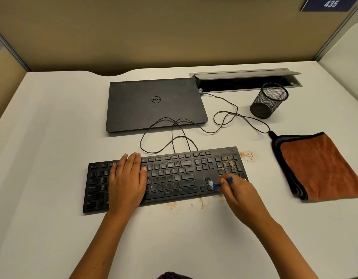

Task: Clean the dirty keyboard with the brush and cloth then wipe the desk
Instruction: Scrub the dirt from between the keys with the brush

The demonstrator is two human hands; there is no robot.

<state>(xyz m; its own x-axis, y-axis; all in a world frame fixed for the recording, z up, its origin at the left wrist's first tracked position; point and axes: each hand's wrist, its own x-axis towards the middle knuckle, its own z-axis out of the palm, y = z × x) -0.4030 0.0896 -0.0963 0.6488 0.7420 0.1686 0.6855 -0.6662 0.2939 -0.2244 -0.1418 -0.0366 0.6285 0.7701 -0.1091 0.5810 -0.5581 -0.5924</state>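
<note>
White desk (53,228) fills the view inside a beige cubicle. Nearest me, brown crumbs (202,204) lie just in front of the keyboard (170,174). My left hand (127,178) rests flat, fingers straight, on its left keys. My right hand (237,190) pinches a small blue brush (215,185) at the arrow keys. Grit shows on the number pad, so brushing looks part done. Further right, the orange cloth (319,168) lies folded, seemingly unused. Beyond sit a closed laptop (154,105) and mesh cup (268,101).
</note>
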